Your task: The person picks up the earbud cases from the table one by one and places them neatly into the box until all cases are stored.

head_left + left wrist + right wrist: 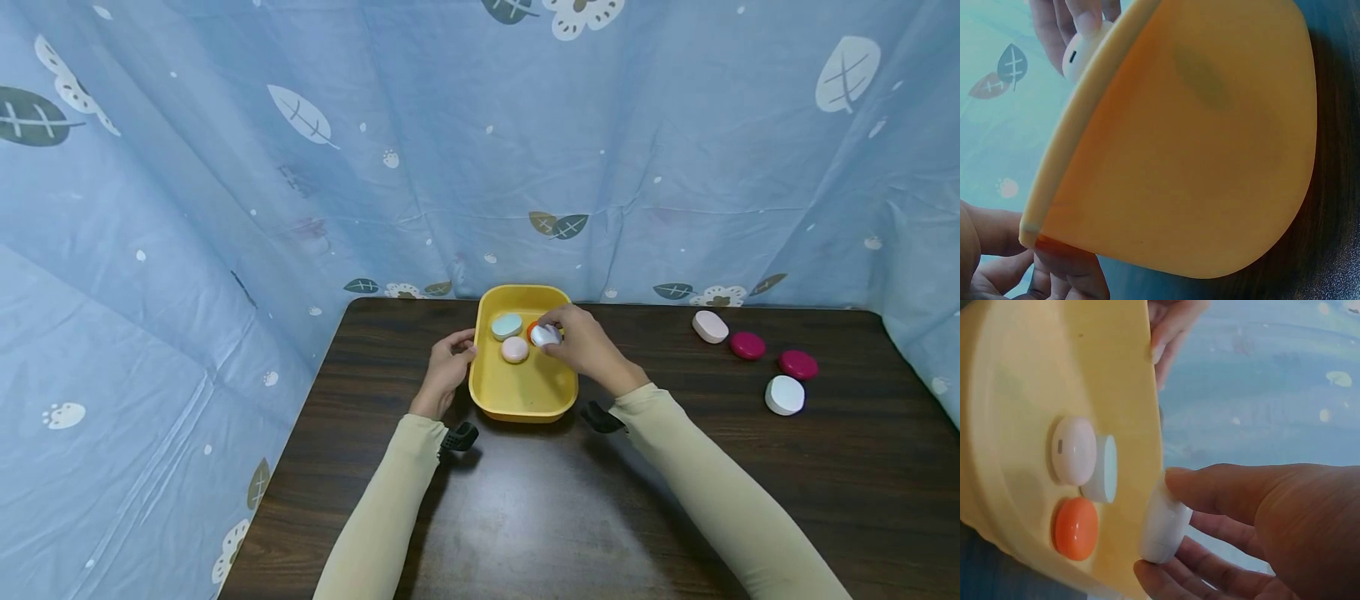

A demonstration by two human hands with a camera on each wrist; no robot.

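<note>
My right hand (588,343) pinches a white earbud case (1166,525) between thumb and fingers, above the inside of a yellow plastic basin (523,400). In the left wrist view, a small dark slot shows on this white earbud case (1079,55). My left hand (446,367) grips the basin's left rim, thumb and fingers on either side of it. Inside the basin lie a pale pink case (1075,450), a pale mint case (507,326) and an orange case (1077,529). In the head view the right hand and its white case cover most of the orange one.
On the dark wooden table (675,467), to the right, lie a pale pink case (710,327), two magenta cases, one (747,345) left of the other (798,364), and a white case (785,395). A blue patterned curtain (450,167) hangs behind and beside the table.
</note>
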